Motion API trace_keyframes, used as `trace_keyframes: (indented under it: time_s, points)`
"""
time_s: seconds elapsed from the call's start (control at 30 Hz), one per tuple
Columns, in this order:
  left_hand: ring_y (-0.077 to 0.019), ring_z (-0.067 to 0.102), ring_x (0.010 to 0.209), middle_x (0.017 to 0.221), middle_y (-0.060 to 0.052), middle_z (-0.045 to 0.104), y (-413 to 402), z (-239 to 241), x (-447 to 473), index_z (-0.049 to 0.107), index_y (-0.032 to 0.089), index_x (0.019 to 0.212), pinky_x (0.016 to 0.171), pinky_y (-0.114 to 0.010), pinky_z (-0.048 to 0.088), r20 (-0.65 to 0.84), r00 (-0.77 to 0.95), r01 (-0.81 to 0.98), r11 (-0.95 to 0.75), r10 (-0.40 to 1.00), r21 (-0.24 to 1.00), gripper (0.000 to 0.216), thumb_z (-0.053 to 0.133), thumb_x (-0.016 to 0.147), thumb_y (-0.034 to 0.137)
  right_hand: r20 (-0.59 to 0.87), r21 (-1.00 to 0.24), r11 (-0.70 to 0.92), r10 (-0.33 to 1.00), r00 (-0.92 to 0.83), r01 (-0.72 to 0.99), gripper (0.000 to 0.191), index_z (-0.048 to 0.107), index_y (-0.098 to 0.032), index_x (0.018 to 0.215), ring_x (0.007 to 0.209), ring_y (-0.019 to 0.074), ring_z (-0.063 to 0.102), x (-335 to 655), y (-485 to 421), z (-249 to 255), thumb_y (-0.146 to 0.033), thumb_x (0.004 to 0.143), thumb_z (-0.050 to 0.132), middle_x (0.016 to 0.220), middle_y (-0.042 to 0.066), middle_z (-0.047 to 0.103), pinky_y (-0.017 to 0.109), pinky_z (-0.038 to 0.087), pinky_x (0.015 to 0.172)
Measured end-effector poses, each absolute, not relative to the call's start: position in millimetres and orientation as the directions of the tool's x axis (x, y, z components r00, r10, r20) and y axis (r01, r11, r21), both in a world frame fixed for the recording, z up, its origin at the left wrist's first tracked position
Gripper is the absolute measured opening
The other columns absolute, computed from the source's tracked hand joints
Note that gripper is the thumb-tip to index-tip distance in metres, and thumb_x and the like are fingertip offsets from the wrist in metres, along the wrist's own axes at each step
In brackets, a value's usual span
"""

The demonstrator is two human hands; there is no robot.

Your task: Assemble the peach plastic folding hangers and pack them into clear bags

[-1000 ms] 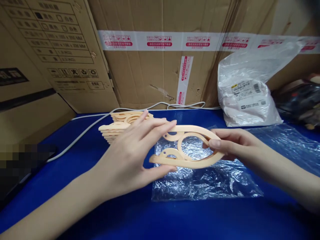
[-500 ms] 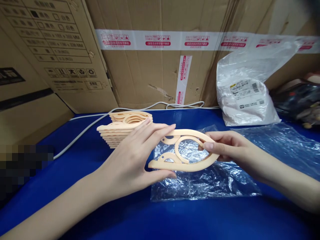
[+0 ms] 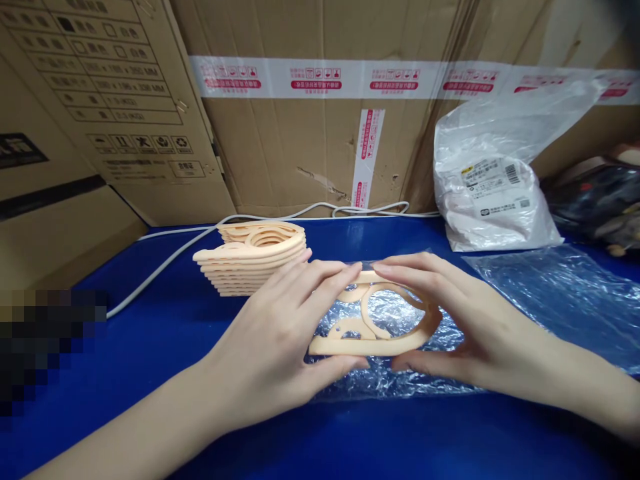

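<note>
Together, the left hand (image 3: 283, 327) and right hand (image 3: 467, 320), half curled, hold a beige hanger (image 3: 367, 347) by its edges; blue desk (image 3: 350, 437) spreads nearer (cardboard boxes (image 3: 280, 147) stand behind).

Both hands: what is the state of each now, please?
Left hand: holding the left end of the beige frame.
Right hand: holding its right end.
</note>
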State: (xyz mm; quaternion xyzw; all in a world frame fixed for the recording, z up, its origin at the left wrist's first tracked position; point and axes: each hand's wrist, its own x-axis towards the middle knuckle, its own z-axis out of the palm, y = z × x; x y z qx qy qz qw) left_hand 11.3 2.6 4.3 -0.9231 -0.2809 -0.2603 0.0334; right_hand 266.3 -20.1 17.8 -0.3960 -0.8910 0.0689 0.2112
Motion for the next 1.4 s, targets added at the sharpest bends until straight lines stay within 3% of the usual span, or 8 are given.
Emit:
trace_keyframes:
  time_s: [0.1,0.27,0.53,0.67,0.83,1.1,1.27,1.4]
  points:
    - [-0.0279,0.048,0.130,0.141,-0.012,0.049,0.8,3.1,13.5,0.032,0.017,0.145,0.117,-0.045,0.032,0.484,0.702,0.547,-0.831,0.522,0.102,0.073,0.063,0.086,0.047,0.347,-0.246,0.699,0.710,-0.613,0.671,0.073,0.030,-0.039,0.146,0.122,0.0332,0.052,265.1,-20.2,19.7,-0.048,0.083,0.066,0.138,0.006,0.052,0.045,0.050,0.092]
    - [-0.0335,0.016,0.148,0.162,-0.012,0.016,-2.9,5.8,14.0,0.010,0.020,0.155,0.119,-0.053,0.026,0.450,0.707,0.551,-0.824,0.546,0.133,0.087,0.059,0.089,0.050,0.379,-0.216,0.573,0.796,-0.473,0.791,0.067,0.035,-0.034,0.139,0.117,0.0338,0.055,296.3,-7.7,39.0,-0.052,0.081,0.065,0.131,0.008,0.056,0.046,0.049,0.093]
    - [-0.0270,0.024,0.146,0.158,-0.013,0.028,-6.3,-4.5,16.8,0.024,0.017,0.153,0.114,-0.047,0.036,0.191,0.848,0.450,-0.862,0.494,0.231,0.062,0.048,0.098,0.036,0.188,-0.224,0.228,0.964,-0.188,0.948,0.075,0.043,-0.027,0.135,0.121,0.0323,0.053,390.9,10.8,53.7,-0.076,0.078,0.051,0.131,0.017,0.055,0.045,0.045,0.092]
    - [-0.0263,0.022,0.147,0.158,-0.013,0.026,-5.5,-7.5,19.2,0.025,0.014,0.152,0.115,-0.046,0.035,0.108,0.860,0.462,-0.852,0.498,0.247,0.060,0.043,0.100,0.037,0.068,-0.259,0.276,0.961,-0.267,0.926,0.070,0.046,-0.030,0.134,0.125,0.0311,0.051,395.0,9.9,44.2,-0.066,0.076,0.063,0.137,0.014,0.052,0.043,0.045,0.098]
    - [-0.0263,0.020,0.147,0.159,-0.012,0.022,-4.6,-8.9,19.0,0.025,0.013,0.152,0.115,-0.047,0.035,0.042,0.863,0.477,-0.838,0.504,0.264,0.061,0.041,0.100,0.040,-0.085,-0.411,0.308,0.924,-0.373,0.858,0.065,0.049,-0.028,0.133,0.117,0.0316,0.058,361.4,9.5,35.3,-0.055,0.077,0.067,0.137,0.015,0.052,0.036,0.056,0.084]
    - [-0.0254,0.018,0.147,0.160,-0.011,0.020,-4.3,-10.2,18.9,0.025,0.013,0.152,0.117,-0.045,0.032,0.023,0.870,0.467,-0.839,0.492,0.280,0.061,0.040,0.100,0.040,-0.015,-0.277,0.454,0.879,-0.476,0.847,0.072,0.045,-0.021,0.136,0.116,0.0341,0.052,313.9,17.2,10.7,-0.060,0.079,0.065,0.132,0.014,0.056,0.047,0.041,0.095]
    - [-0.0250,0.020,0.147,0.161,-0.010,0.020,-5.4,-7.6,19.4,0.029,0.014,0.151,0.119,-0.044,0.027,-0.006,0.876,0.456,-0.827,0.482,0.329,0.056,0.039,0.101,0.037,-0.014,-0.255,0.443,0.887,-0.462,0.859,0.082,0.042,-0.019,0.142,0.106,0.0315,0.058,331.9,23.7,7.0,-0.060,0.076,0.068,0.119,0.014,0.063,0.043,0.044,0.089]
    - [-0.0237,0.019,0.148,0.161,-0.008,0.019,-6.2,-8.3,20.0,0.025,0.014,0.153,0.121,-0.041,0.024,-0.014,0.881,0.446,-0.820,0.473,0.360,0.057,0.039,0.102,0.035,-0.007,-0.329,0.463,0.870,-0.492,0.823,0.070,0.041,-0.019,0.143,0.100,0.0271,0.061,340.6,28.1,2.1,-0.046,0.083,0.065,0.112,0.012,0.065,0.040,0.047,0.085]
